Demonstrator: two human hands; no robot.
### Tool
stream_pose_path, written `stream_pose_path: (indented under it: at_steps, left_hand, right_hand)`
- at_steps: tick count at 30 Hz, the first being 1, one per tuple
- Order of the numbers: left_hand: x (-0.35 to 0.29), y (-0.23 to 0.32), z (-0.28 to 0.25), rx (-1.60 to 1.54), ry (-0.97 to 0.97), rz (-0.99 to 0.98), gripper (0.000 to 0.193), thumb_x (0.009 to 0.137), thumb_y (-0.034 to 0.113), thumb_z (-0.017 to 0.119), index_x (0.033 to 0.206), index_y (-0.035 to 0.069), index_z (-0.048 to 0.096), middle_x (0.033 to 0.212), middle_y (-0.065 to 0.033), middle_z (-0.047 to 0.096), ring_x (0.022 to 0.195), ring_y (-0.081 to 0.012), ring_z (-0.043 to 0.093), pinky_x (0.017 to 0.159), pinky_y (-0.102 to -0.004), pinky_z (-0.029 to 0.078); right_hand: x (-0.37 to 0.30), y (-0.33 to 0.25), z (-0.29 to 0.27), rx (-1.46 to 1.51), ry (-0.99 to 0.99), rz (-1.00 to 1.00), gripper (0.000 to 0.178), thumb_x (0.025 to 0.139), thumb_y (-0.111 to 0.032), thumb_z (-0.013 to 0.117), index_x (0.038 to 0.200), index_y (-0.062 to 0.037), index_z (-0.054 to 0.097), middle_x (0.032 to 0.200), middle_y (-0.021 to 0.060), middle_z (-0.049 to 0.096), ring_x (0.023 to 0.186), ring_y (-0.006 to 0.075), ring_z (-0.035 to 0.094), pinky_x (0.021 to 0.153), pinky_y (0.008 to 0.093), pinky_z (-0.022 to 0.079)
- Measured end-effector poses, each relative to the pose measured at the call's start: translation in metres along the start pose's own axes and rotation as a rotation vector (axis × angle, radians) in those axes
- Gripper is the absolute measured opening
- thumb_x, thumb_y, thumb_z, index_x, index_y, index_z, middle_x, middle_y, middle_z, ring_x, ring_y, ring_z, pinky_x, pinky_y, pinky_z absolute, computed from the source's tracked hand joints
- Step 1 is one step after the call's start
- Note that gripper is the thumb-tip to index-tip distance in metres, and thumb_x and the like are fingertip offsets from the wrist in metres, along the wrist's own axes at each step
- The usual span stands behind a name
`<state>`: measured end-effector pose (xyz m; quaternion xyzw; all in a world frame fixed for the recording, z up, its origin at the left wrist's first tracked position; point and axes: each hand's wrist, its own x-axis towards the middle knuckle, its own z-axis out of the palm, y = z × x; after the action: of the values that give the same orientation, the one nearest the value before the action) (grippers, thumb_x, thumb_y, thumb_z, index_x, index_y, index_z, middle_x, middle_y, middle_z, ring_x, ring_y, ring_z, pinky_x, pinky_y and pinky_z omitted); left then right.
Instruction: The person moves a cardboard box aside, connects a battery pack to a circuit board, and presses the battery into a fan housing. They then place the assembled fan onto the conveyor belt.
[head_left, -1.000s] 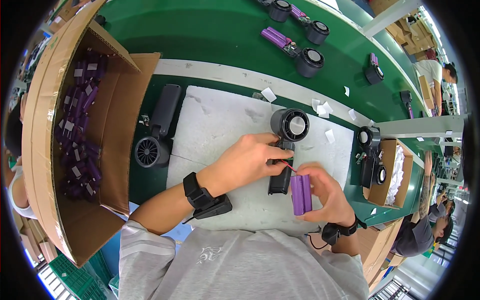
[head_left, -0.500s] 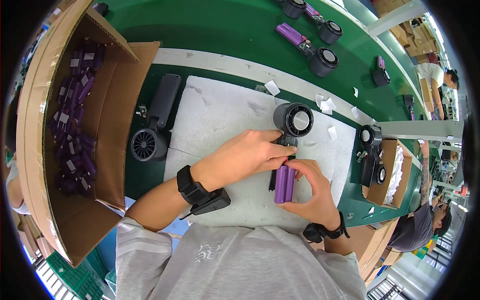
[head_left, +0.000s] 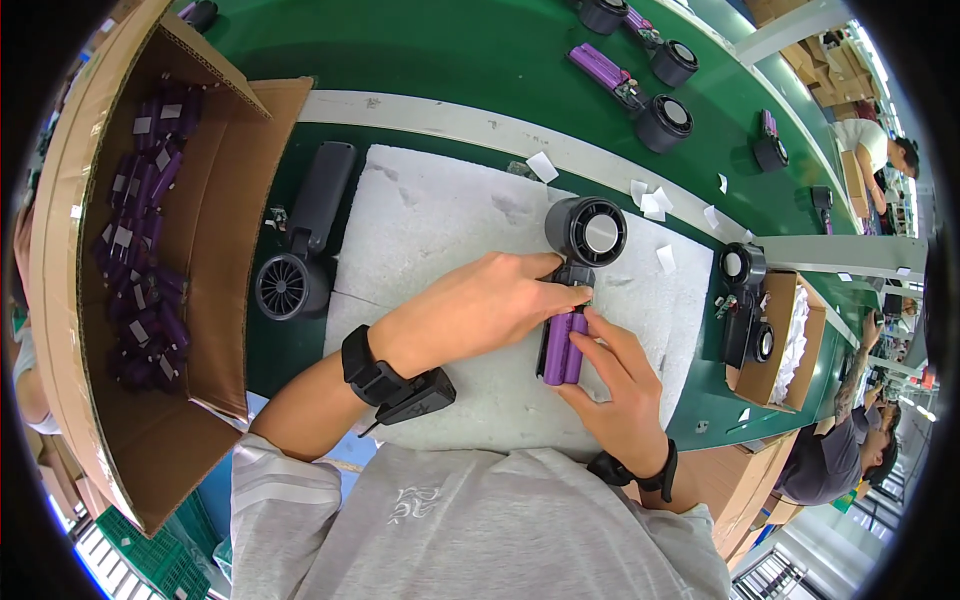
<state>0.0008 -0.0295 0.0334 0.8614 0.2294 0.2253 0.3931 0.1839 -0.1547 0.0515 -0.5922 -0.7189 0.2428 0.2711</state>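
A black handheld fan, its round head (head_left: 590,232) facing up, rests on a white foam pad (head_left: 425,220) in front of me. My left hand (head_left: 470,310) is closed around the fan's neck, its fingertips at the top of the handle. A purple two-cell battery pack (head_left: 562,355) lies along the open dark handle shell, part of which shows on the pack's left side. My right hand (head_left: 625,395) grips this pack from the right, with fingers on its upper side and the thumb near its lower end. The joint under my left fingertips is hidden.
A cardboard box (head_left: 215,230) of purple battery packs (head_left: 140,240) stands at left. Beside it lies another black fan (head_left: 290,285). White paper slips (head_left: 655,203) dot the pad's far edge. Fans with exposed batteries (head_left: 665,122) sit on the green belt (head_left: 450,50). A small box (head_left: 785,340) stands right.
The battery pack has shifted slightly up and left, closer in line with the handle shell. My right hand has moved up along it, with its fingers now more over the top.
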Motion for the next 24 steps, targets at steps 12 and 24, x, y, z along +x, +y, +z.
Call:
stream_pose_path:
  at_steps: [12, 24]
  left_hand:
    - [0.004, -0.001, -0.006, -0.164, -0.05, -0.094, 0.041, 0.067, 0.01, 0.08, 0.107, 0.008, 0.071, 0.098, -0.0186, 0.067, 0.077, -0.0344, 0.066, 0.067, -0.0356, 0.054]
    - [0.006, -0.005, 0.004, -0.227, 0.044, -0.094, 0.041, 0.063, 0.008, 0.081, 0.104, 0.009, 0.073, 0.083, -0.0113, 0.067, 0.07, -0.0294, 0.065, 0.066, -0.036, 0.052]
  right_hand:
    - [0.011, -0.005, 0.006, -0.028, -0.016, 0.075, 0.056, 0.058, 0.002, 0.083, 0.108, -0.001, 0.059, 0.126, 0.0153, 0.051, 0.099, 0.0291, 0.06, 0.078, 0.0344, 0.053]
    - [0.019, 0.004, -0.001, 0.016, -0.082, 0.026, 0.07, 0.058, 0.001, 0.085, 0.122, -0.0043, 0.057, 0.123, 0.0121, 0.049, 0.096, 0.0269, 0.059, 0.074, 0.0328, 0.052]
